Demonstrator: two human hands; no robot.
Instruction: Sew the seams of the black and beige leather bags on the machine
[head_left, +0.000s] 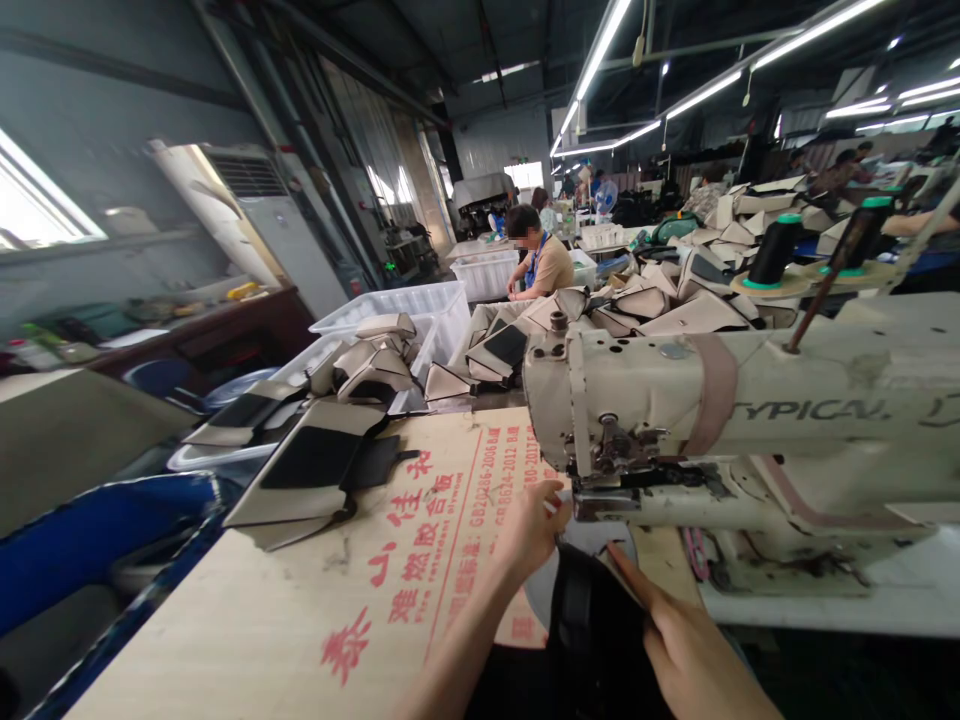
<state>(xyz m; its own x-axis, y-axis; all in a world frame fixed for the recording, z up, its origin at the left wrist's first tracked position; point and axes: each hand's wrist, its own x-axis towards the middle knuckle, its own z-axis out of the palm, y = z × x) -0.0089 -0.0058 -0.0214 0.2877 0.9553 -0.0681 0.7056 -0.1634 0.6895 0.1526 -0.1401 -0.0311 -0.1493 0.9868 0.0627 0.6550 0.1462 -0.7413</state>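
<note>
A sewing machine point(712, 400) with a narrow cylinder arm point(607, 503) stands on my right. My left hand point(536, 530) is at the tip of that arm, below the needle area, its fingers curled and pinched together; what they hold, if anything, I cannot make out. Lower down, my right hand point(656, 615) grips the edge of a black fabric piece point(592, 610), which hangs in front of me between my forearms. On the board to the left lies a beige-and-black sewn piece point(300, 470) with a dark flap.
A plywood board point(247, 600) with red print covers the table. Behind it, white plastic crates point(420, 300) and a heap of beige sewn pieces point(637, 300) stand. Black thread cones point(772, 252) rise behind the machine. A co-worker point(544, 255) sits farther back. Blue-edged cloth point(97, 540) is at left.
</note>
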